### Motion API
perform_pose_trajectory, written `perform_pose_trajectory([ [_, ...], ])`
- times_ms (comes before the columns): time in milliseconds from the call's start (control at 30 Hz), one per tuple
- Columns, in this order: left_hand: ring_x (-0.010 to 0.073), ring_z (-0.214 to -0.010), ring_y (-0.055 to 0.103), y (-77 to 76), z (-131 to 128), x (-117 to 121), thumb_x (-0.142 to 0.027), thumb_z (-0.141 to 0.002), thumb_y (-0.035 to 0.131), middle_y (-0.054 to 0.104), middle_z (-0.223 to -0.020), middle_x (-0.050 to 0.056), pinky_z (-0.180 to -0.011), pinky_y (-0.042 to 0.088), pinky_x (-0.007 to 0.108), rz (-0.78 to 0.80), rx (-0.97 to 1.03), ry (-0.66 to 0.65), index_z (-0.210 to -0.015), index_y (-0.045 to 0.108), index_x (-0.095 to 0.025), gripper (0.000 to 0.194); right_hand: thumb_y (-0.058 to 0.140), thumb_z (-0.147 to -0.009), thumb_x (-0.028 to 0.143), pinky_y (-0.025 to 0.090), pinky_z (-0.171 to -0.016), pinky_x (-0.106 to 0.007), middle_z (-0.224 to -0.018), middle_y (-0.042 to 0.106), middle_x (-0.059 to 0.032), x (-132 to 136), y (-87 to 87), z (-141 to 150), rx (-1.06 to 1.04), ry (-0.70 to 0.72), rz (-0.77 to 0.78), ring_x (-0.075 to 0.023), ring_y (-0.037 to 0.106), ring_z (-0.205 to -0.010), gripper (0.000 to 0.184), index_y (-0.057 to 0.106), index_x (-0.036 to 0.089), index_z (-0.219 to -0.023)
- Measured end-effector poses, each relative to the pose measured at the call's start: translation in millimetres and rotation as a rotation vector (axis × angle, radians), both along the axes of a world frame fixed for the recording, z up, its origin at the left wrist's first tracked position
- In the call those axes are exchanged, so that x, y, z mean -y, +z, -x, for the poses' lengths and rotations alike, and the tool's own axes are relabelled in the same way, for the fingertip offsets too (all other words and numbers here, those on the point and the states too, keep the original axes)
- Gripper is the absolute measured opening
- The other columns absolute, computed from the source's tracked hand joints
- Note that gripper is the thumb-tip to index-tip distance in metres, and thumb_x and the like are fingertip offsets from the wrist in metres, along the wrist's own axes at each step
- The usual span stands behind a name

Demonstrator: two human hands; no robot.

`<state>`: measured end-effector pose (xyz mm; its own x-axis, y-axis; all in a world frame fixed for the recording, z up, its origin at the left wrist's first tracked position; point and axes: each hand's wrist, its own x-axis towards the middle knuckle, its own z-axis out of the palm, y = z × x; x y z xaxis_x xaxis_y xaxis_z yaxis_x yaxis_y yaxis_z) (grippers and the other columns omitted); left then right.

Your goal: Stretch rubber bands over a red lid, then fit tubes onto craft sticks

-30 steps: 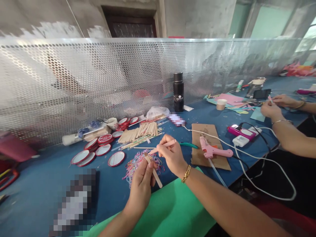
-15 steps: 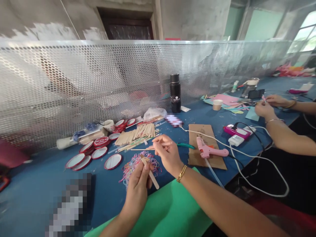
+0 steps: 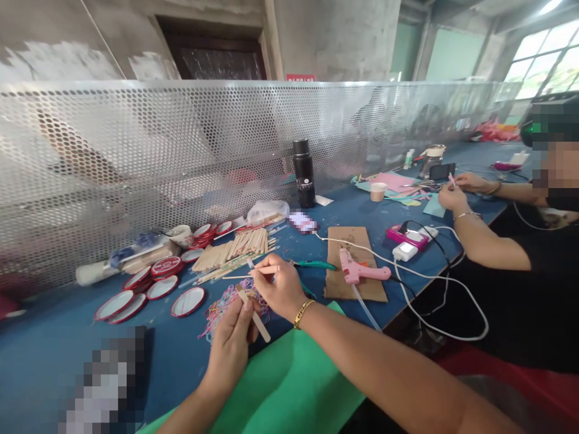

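My left hand is closed on a flat wooden craft stick, which slants down to the right between thumb and fingers. Just above and to the right, my right hand pinches another pale craft stick, partly covered by the fingers. A tangle of pink, blue and purple yarn lies on the table behind my left hand. Beyond my hands spreads a pile of loose craft sticks. A thin stick points toward my right fingertips; whether they touch it I cannot tell.
Red-rimmed round lids lie at the left. On the right, a pink glue gun rests on cardboard, near a corded power strip. A black bottle stands by the perforated metal screen. A co-worker's hands are farther right.
The view has turned right, so the table things sit farther left and more of the co-worker shows. Both my hands keep hold of their sticks, with little change in pose.
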<state>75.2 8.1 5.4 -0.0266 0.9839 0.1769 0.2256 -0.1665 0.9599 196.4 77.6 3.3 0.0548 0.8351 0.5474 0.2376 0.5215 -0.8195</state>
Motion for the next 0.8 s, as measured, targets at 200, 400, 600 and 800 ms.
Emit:
perform_pose_trajectory([
  [200,0.0118,-0.046,0.040,-0.4,-0.3,-0.7,-0.065,-0.089,0.058,0.047,-0.050,-0.007,-0.045,0.032,0.023,-0.020,-0.015,-0.022,-0.076,0.057,-0.022,0.045,0.060,-0.091,0.034,0.048,-0.065,-0.025,-0.073,0.070,-0.0008,-1.4,-0.2,-1.3,0.028,0.018,-0.002,-0.0159,0.067,-0.067,0.025,0.060,0.023,-0.069],
  [400,0.0120,-0.045,0.040,-2.6,-1.3,-1.9,-0.062,-0.092,0.055,0.047,-0.049,-0.007,-0.045,0.032,0.023,-0.039,-0.033,-0.028,-0.079,0.059,-0.021,0.043,0.055,-0.094,0.031,0.047,-0.065,-0.025,-0.072,0.070,0.0004,-3.1,-3.5,-1.9,0.067,0.015,-0.031,-0.0164,0.067,-0.065,0.021,0.061,0.024,-0.075],
  [600,0.0122,-0.044,0.041,-1.7,-3.2,-2.4,-0.059,-0.093,0.055,0.046,-0.049,-0.007,-0.046,0.033,0.023,-0.068,-0.038,-0.028,-0.076,0.059,-0.021,0.041,0.055,-0.096,0.034,0.050,-0.082,-0.029,-0.088,0.076,-0.0027,-0.2,-1.3,-4.3,0.100,0.040,-0.079,-0.0202,0.071,-0.085,0.019,0.066,0.025,-0.084],
  [800,0.0118,-0.046,0.040,-4.2,-4.8,-3.1,-0.054,-0.094,0.053,0.047,-0.050,-0.006,-0.047,0.032,0.023,-0.102,-0.063,-0.019,-0.067,0.052,-0.022,0.042,0.057,-0.090,0.024,0.052,-0.081,-0.030,-0.089,0.076,-0.0029,-0.1,-6.6,-2.2,0.115,0.028,-0.059,-0.0203,0.071,-0.083,0.009,0.065,0.025,-0.089],
])
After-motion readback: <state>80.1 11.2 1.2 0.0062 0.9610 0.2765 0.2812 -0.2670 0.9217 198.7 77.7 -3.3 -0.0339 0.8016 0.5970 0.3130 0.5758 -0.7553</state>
